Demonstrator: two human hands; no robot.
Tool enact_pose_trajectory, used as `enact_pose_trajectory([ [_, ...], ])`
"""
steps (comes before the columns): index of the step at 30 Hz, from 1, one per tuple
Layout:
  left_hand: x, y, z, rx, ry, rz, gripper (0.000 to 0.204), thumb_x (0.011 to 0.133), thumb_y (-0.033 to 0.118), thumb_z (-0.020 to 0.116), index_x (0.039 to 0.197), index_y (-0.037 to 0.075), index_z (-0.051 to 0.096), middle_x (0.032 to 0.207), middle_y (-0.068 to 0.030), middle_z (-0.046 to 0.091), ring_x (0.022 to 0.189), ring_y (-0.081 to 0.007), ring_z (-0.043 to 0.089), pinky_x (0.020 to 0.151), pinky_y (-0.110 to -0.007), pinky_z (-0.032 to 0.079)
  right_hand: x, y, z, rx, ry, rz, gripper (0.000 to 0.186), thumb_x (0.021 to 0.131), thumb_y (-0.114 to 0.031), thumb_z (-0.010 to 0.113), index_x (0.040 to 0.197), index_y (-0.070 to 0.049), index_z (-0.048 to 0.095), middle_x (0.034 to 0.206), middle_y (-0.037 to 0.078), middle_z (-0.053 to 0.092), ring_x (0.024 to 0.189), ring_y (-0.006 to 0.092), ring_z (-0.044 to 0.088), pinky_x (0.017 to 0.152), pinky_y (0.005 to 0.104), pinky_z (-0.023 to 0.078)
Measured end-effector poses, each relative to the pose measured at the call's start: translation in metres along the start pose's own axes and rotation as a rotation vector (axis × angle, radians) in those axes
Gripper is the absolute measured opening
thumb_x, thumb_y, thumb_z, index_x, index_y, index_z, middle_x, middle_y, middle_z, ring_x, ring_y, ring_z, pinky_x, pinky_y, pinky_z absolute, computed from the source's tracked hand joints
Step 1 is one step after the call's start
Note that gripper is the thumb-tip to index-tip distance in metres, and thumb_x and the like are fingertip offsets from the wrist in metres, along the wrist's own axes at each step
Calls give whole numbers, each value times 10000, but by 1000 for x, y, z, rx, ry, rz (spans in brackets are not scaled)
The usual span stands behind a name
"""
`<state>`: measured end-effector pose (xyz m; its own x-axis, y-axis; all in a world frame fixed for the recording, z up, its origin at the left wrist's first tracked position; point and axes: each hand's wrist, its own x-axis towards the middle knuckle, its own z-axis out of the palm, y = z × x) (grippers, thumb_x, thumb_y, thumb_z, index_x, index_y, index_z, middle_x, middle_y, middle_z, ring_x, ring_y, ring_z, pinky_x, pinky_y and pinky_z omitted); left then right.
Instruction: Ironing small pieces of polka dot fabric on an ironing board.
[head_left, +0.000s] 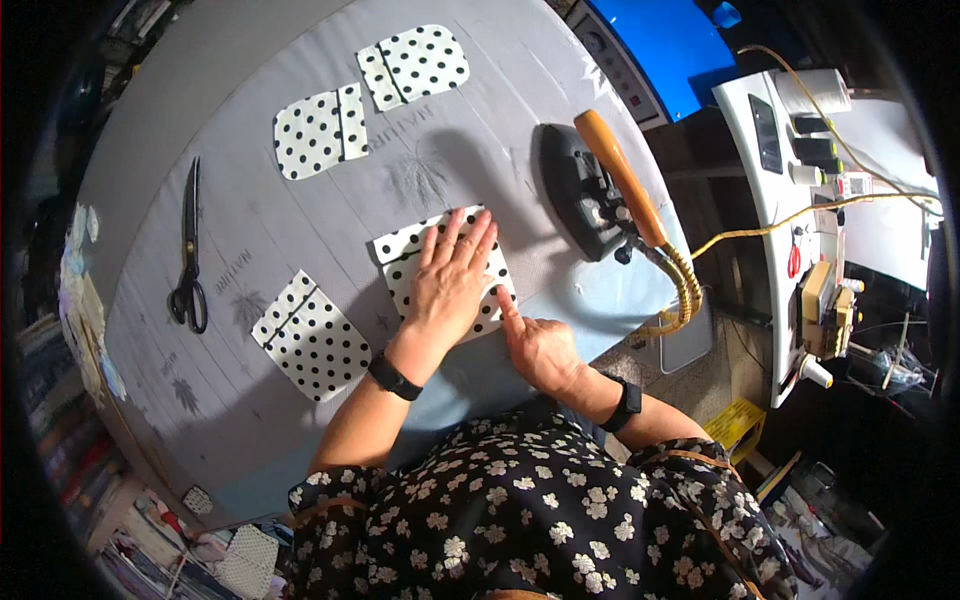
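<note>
My left hand (pixel 450 275) lies open, fingers stretched, pressing on a white fabric piece with black polka dots (pixel 402 264) in the middle of the padded ironing surface (pixel 200 380). My right hand (pixel 540 350) touches that piece's right edge with its index finger extended; the other fingers are curled, and what they hold, if anything, is hidden. A similar rounded piece (pixel 318 350) lies at lower left, and two more, upper left (pixel 305 140) and upper right (pixel 425 65), lie farther back. An iron (pixel 580 190) with a wooden handle rests right of my hands.
Black scissors (pixel 190 255) lie at the left. A yellow hose (pixel 685 285) runs from the iron. A blue machine (pixel 670 45) stands at the back right, beside a white table (pixel 745 205) with spools and small tools. A yellow crate (pixel 733 430) is below, and piled fabrics (pixel 240 565) fill the lower left.
</note>
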<state>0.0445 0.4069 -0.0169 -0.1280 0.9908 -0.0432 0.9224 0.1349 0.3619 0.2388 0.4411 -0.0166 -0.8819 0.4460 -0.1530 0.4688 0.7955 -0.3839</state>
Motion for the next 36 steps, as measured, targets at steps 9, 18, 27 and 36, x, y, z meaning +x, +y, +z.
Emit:
enact_pose_trajectory([
  [9, -14, 14, -1, -25, -71, 58, 759, 865, 360, 676, 1496, 87, 356, 1592, -54, 273, 1478, -264, 216, 1211, -447, 156, 0, 53, -102, -270, 351, -15, 392, 889, -131, 611, 1277, -95, 563, 588, 7, 485, 470, 193, 527, 402, 351, 403],
  [18, -77, 69, 27, -33, -127, 137, 890, 814, 522, 665, 1477, 17, 351, 1564, -133, 303, 1467, -275, 229, 1197, -442, 179, 102, 102, -161, -265, 98, 249, 550, 886, -311, 667, 1283, 29, 498, 950, 190, 651, 889, 357, 664, 762, 417, 543],
  [27, -142, 58, 27, -329, -65, 222, 592, 927, 335, 609, 1388, -3, 453, 1522, -158, 366, 1450, -317, 272, 1177, -479, 254, 111, 105, -148, 109, 53, 295, 335, 875, -235, 687, 1046, 40, 602, 741, 141, 651, 612, 239, 656, 529, 359, 531],
  [36, -129, 12, -10, -206, 109, -239, 618, 920, 195, 633, 1451, 12, 376, 1559, -157, 301, 1459, -339, 254, 1174, -475, 247, 121, -5, -100, -158, -133, 81, 395, 816, -155, 635, 1159, -39, 479, 711, 224, 637, 677, 426, 645, 590, 504, 511],
])
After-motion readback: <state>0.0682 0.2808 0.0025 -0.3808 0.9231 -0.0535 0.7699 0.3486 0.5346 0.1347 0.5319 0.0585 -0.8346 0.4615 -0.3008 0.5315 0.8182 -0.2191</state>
